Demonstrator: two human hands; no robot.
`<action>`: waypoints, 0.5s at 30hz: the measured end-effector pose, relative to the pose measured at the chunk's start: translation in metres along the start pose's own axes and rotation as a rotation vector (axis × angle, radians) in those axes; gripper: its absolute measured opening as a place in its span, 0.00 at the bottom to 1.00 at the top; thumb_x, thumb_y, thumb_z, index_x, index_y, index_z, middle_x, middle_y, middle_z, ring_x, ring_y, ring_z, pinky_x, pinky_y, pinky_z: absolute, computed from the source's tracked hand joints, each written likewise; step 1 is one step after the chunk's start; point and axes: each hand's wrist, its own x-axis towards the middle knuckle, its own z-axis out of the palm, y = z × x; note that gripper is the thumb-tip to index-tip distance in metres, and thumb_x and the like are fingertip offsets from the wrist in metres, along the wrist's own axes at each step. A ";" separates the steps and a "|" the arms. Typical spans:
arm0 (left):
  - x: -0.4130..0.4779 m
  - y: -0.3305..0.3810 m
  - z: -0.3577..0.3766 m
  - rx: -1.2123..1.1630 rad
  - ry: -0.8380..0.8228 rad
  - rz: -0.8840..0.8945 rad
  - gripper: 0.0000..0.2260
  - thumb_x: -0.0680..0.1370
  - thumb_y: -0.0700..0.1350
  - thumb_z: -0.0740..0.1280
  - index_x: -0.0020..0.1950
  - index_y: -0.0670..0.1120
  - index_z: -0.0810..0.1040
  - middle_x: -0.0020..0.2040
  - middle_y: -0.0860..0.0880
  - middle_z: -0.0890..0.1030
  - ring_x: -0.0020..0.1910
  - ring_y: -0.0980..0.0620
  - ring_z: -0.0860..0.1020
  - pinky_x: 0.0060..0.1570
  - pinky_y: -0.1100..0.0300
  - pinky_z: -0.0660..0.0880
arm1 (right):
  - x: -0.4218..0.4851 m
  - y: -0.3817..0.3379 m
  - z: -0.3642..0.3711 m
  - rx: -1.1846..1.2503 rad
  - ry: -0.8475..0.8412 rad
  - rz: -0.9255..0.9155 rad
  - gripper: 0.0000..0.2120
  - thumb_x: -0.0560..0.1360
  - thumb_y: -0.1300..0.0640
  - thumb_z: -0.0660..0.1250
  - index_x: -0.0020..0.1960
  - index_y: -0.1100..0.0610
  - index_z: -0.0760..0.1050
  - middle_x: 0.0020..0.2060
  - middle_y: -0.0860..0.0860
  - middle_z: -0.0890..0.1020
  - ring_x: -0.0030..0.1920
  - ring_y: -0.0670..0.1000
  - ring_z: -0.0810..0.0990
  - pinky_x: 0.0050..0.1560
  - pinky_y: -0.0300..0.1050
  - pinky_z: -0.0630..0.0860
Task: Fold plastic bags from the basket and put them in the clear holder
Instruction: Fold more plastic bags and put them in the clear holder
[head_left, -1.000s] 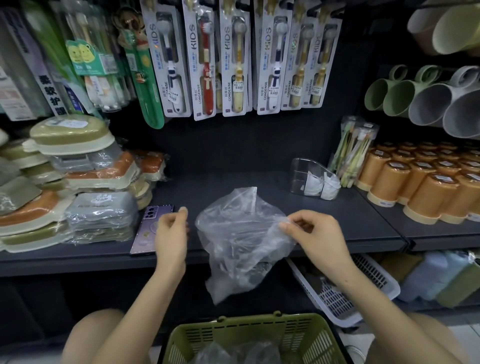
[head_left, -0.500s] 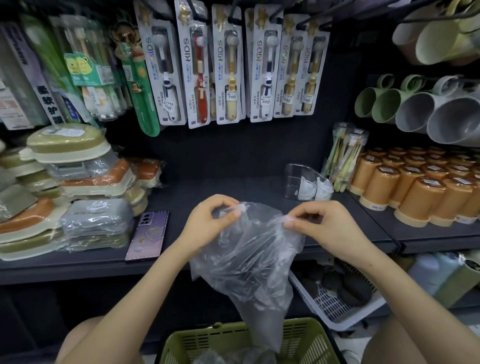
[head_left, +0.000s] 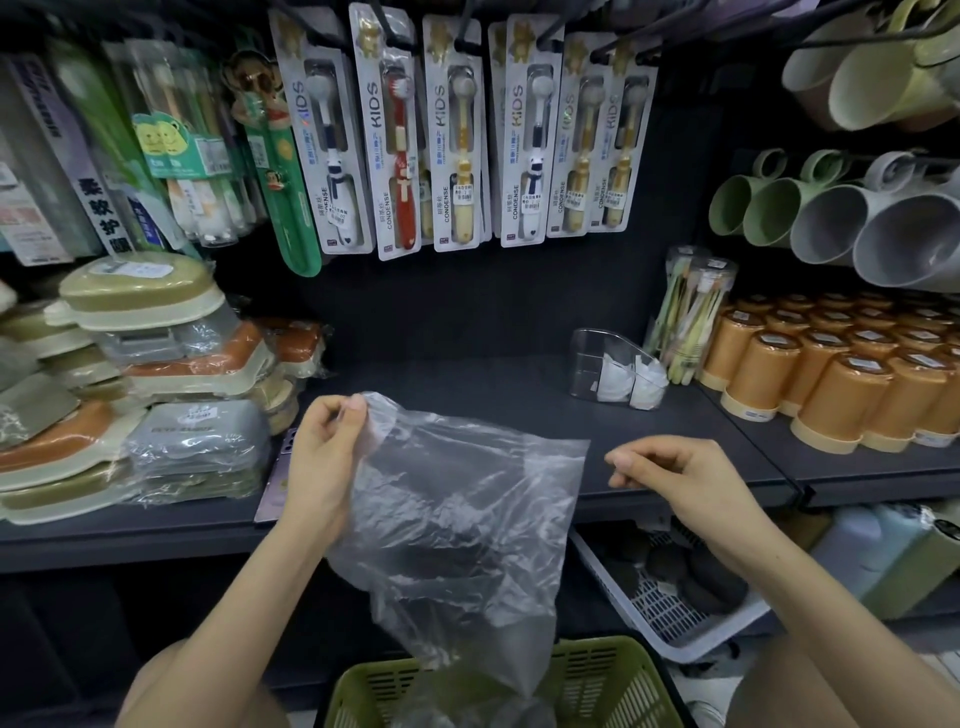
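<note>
A clear, crinkled plastic bag (head_left: 457, 519) hangs in front of the dark shelf (head_left: 467, 384), its lower end dangling into the green basket (head_left: 613, 675) at the bottom, where more bags lie. My left hand (head_left: 322, 457) pinches the bag's top left corner. My right hand (head_left: 675, 478) hovers just right of the bag's top right corner with its fingers curled, a small gap between them and the plastic. The clear holder (head_left: 589, 358) stands at the back right of the shelf with two folded white bags (head_left: 618, 382) inside.
Wrapped soap boxes (head_left: 156, 364) are stacked on the left and a phone (head_left: 272, 493) lies beside them. Orange cups (head_left: 831, 384) and a toothbrush pack (head_left: 691, 312) crowd the right. Carded toothbrushes (head_left: 457, 140) hang above. A white basket (head_left: 665, 618) sits under the shelf.
The bag has spread wider between my hands. My left hand shifted left with its corner, and my right hand let go of the other corner and drew away to the right.
</note>
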 end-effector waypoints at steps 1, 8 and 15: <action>-0.002 0.000 -0.002 0.017 -0.011 0.006 0.06 0.81 0.45 0.64 0.43 0.47 0.73 0.38 0.52 0.74 0.37 0.57 0.71 0.45 0.62 0.69 | 0.001 -0.001 0.004 -0.015 -0.010 0.003 0.05 0.74 0.55 0.69 0.47 0.53 0.83 0.40 0.49 0.86 0.42 0.43 0.82 0.47 0.35 0.77; -0.006 0.004 -0.005 0.024 0.008 0.013 0.06 0.80 0.45 0.64 0.45 0.46 0.73 0.38 0.53 0.75 0.38 0.57 0.72 0.47 0.61 0.71 | 0.016 -0.003 0.050 -0.094 -0.092 0.015 0.04 0.73 0.53 0.73 0.42 0.53 0.82 0.38 0.48 0.84 0.39 0.42 0.80 0.42 0.34 0.75; 0.001 0.020 -0.030 0.255 0.004 0.105 0.17 0.70 0.52 0.74 0.55 0.50 0.73 0.53 0.51 0.76 0.53 0.53 0.75 0.62 0.48 0.71 | 0.024 -0.020 0.049 -0.292 -0.013 -0.148 0.06 0.73 0.55 0.73 0.37 0.51 0.82 0.33 0.44 0.83 0.35 0.41 0.78 0.40 0.35 0.75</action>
